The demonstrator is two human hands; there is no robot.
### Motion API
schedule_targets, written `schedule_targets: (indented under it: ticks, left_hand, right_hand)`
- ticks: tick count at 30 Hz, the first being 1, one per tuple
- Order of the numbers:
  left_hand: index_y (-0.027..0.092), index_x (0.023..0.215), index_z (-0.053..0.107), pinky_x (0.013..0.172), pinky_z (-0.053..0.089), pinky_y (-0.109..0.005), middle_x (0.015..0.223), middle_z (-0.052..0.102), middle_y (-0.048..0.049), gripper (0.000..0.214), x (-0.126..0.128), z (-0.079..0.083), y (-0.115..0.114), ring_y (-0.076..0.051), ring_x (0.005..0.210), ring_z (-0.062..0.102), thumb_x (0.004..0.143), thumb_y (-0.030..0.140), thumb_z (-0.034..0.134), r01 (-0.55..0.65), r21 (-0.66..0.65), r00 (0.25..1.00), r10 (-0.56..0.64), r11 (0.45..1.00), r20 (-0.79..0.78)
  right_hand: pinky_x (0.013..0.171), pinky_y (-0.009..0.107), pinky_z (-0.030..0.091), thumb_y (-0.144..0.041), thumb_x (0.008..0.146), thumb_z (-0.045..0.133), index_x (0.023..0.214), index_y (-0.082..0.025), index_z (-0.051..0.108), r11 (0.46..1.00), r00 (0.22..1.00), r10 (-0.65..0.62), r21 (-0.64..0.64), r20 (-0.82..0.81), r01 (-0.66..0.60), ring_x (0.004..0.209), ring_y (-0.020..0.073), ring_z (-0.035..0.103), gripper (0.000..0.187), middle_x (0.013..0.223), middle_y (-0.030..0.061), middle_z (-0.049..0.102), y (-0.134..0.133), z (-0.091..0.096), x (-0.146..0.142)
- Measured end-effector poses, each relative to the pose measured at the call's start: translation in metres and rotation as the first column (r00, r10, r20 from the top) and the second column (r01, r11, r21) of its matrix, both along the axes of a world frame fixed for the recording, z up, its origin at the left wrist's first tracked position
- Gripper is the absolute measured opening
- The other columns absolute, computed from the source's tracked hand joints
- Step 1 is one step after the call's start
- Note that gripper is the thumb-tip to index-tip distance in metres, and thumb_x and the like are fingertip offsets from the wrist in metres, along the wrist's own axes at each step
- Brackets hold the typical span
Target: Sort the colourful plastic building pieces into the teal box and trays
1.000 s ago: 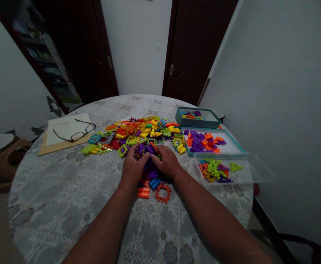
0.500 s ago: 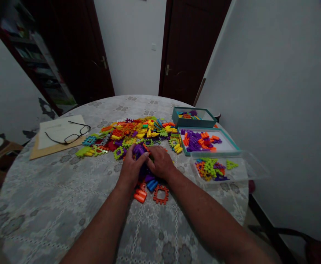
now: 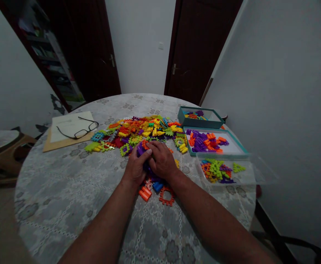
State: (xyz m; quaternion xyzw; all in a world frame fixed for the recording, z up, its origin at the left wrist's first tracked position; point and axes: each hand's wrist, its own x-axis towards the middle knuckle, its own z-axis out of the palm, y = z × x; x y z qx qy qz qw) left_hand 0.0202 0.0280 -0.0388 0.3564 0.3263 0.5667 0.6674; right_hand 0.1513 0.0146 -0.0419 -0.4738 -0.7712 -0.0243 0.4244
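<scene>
Both hands meet at the middle of the table around purple plastic building pieces [image 3: 141, 149]. My left hand [image 3: 135, 165] is closed around their left side, thumb on top. From the right, my right hand [image 3: 161, 159] grips with bent fingers, at an orange piece [image 3: 144, 144] on top of the purple ones. Much of what they hold is hidden by the fingers. Just below the hands lie an orange-red tube piece [image 3: 145, 193], a blue piece [image 3: 157, 186] and an orange-red square frame piece [image 3: 167, 196].
Behind the hands spreads a heap of colourful building pieces [image 3: 134, 128]. At right stand a dark green box [image 3: 200, 121], a teal-rimmed lid [image 3: 237, 145] with purple and orange pieces, and a clear tray [image 3: 245, 174]. Eyeglasses [image 3: 80, 134] rest on paper [image 3: 64, 128] at left.
The view has swung slightly left, so everything sits further right. My right fingers have shifted over the orange piece on top, and the hands stay together around the purple pieces.
</scene>
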Motion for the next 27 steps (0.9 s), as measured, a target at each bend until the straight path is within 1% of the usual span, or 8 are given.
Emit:
schedule_targets:
  ticks: [3,6,10,14,18,22,24,27]
  left_hand:
    - [0.024,0.126,0.063,0.096,0.057,-0.037,0.109,0.074,-0.0052,0.060,-0.001,0.002,-0.001,-0.024,0.105,0.072,0.073,0.034,0.088,0.016,-0.013,0.998,-0.016,1.000,0.053]
    - [0.023,0.118,0.064,0.095,0.057,-0.035,0.104,0.074,-0.0038,0.054,-0.002,0.004,-0.002,-0.022,0.101,0.072,0.072,0.036,0.089,-0.011,-0.036,0.995,0.014,0.999,0.095]
    - [0.019,0.108,0.067,0.094,0.057,-0.033,0.101,0.074,-0.0040,0.047,-0.001,0.006,-0.003,-0.020,0.097,0.072,0.072,0.040,0.090,-0.008,-0.053,0.984,0.017,0.999,0.175]
    - [0.018,0.103,0.070,0.093,0.057,-0.031,0.100,0.075,-0.0039,0.041,0.000,0.004,-0.002,-0.020,0.098,0.072,0.072,0.037,0.089,-0.039,-0.073,0.983,0.051,0.997,0.176]
    - [0.019,0.101,0.070,0.087,0.056,-0.029,0.094,0.075,-0.0013,0.038,0.000,0.002,-0.001,-0.018,0.090,0.071,0.071,0.034,0.088,-0.058,-0.089,0.989,0.070,0.994,0.130]
    - [0.020,0.106,0.067,0.082,0.056,-0.029,0.092,0.073,0.0007,0.042,0.001,0.001,0.000,-0.016,0.083,0.070,0.071,0.032,0.086,-0.063,-0.071,0.995,0.068,0.995,0.067]
    - [0.021,0.112,0.065,0.085,0.057,-0.033,0.096,0.074,-0.0006,0.049,0.000,-0.001,0.001,-0.019,0.086,0.072,0.070,0.033,0.086,-0.094,-0.059,0.995,0.096,0.994,0.028]
    - [0.022,0.122,0.063,0.089,0.058,-0.040,0.103,0.076,-0.0034,0.059,0.000,-0.007,0.005,-0.023,0.091,0.074,0.068,0.033,0.085,-0.109,-0.071,0.994,0.111,0.991,0.012]
  right_hand:
    - [0.111,0.050,0.048,-0.030,0.102,0.053,0.143,-0.019,0.060,1.000,0.999,0.006,-0.003,0.038,-0.005,0.127,0.0313,0.055,0.043,0.138,0.0171,0.060,-0.002,0.004,-0.004]
    - [0.110,0.052,0.047,-0.030,0.103,0.052,0.141,-0.022,0.061,1.000,0.997,0.003,-0.020,0.072,-0.002,0.127,0.0318,0.055,0.040,0.139,0.0158,0.059,-0.006,0.009,-0.007]
    - [0.112,0.052,0.046,-0.027,0.099,0.054,0.139,-0.023,0.060,0.999,0.994,0.031,-0.024,0.103,-0.029,0.130,0.0322,0.053,0.040,0.141,0.0150,0.058,-0.010,0.014,-0.012]
    - [0.111,0.052,0.046,-0.028,0.098,0.057,0.137,-0.022,0.061,0.998,0.998,0.029,-0.052,0.062,-0.026,0.131,0.0319,0.053,0.040,0.143,0.0150,0.058,-0.011,0.014,-0.014]
    - [0.115,0.049,0.045,-0.031,0.101,0.053,0.147,-0.020,0.053,0.997,0.996,0.071,-0.011,-0.057,-0.072,0.134,0.0288,0.055,0.047,0.144,0.0147,0.061,-0.011,0.012,-0.014]
    - [0.117,0.048,0.046,-0.036,0.106,0.046,0.155,-0.024,0.044,0.999,0.970,0.039,-0.027,-0.238,-0.047,0.134,0.0259,0.058,0.051,0.141,0.0130,0.064,-0.010,0.011,-0.012]
    - [0.116,0.045,0.047,-0.039,0.108,0.041,0.154,-0.025,0.044,0.996,0.927,0.019,-0.074,-0.375,-0.051,0.132,0.0235,0.062,0.049,0.139,0.0112,0.066,-0.008,0.008,-0.010]
    - [0.113,0.042,0.050,-0.043,0.110,0.030,0.152,-0.023,0.044,0.987,0.820,-0.045,-0.150,-0.570,-0.050,0.128,0.0207,0.065,0.048,0.135,0.0100,0.069,0.000,0.001,-0.004]
